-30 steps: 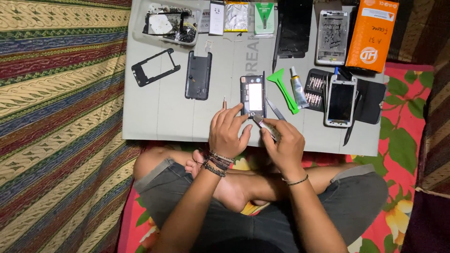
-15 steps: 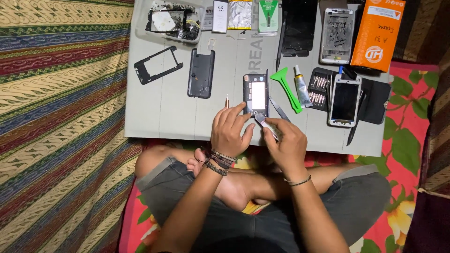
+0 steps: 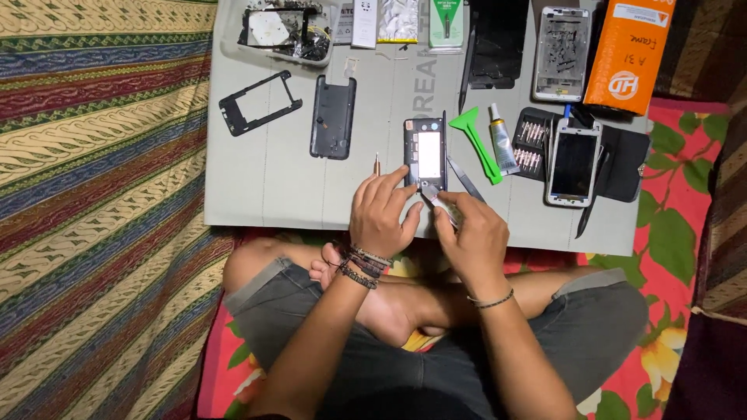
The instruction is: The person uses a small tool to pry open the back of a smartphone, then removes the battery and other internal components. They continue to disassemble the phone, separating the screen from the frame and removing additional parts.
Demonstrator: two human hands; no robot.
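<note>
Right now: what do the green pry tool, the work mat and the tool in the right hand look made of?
Green pry tool: likely moulded plastic, uniform bright green, matte, no glint.
Work mat: looks like thin grey board or plastic sheet; flat, dull, visible fold lines.
Tool in the right hand: probably metal, given its pale silvery shine; mostly hidden by fingers, so uncertain.

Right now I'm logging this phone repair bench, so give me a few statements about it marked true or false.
1. The left hand rests on the opened phone. True.
2. The right hand holds a metal tool. True.
3. The green pry tool lies left of the opened phone. False: it lies to its right.
4. The orange box sits by the person's knee. False: it is at the mat's far right corner.
</note>
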